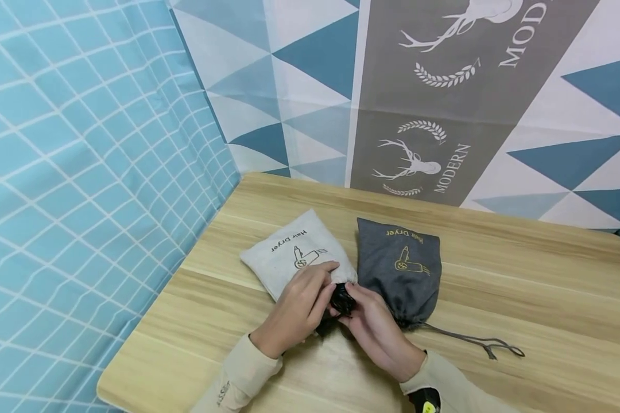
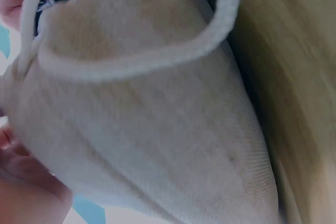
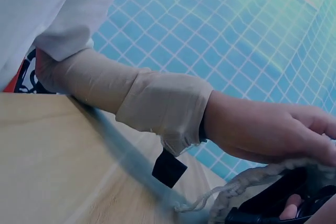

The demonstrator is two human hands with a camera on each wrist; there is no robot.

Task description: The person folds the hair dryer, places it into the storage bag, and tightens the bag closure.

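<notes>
A light grey drawstring bag (image 1: pixel 322 232) printed "Hair Dryer" lies on the table, its mouth facing me. A coiled black cord (image 1: pixel 343 299) shows in that mouth. My left hand (image 1: pixel 294 307) grips the left side of the opening, fingers over the cloth. From the right, my right hand (image 1: pixel 374 330) pinches the rim beside the cord, thumb on top. The left wrist view is filled by the bag's cloth (image 2: pixel 157 129) and a white drawstring loop (image 2: pixel 136 65). Black parts (image 3: pixel 262 200) show within the gathered mouth in the right wrist view; their shape is partly hidden.
A dark grey drawstring bag (image 1: pixel 379 264), also printed "Hair Dryer", lies just right of the light one. Its cord (image 1: pixel 475 339) trails rightward over the wooden table (image 1: pixel 547 298). Patterned cloth walls stand behind and at the left.
</notes>
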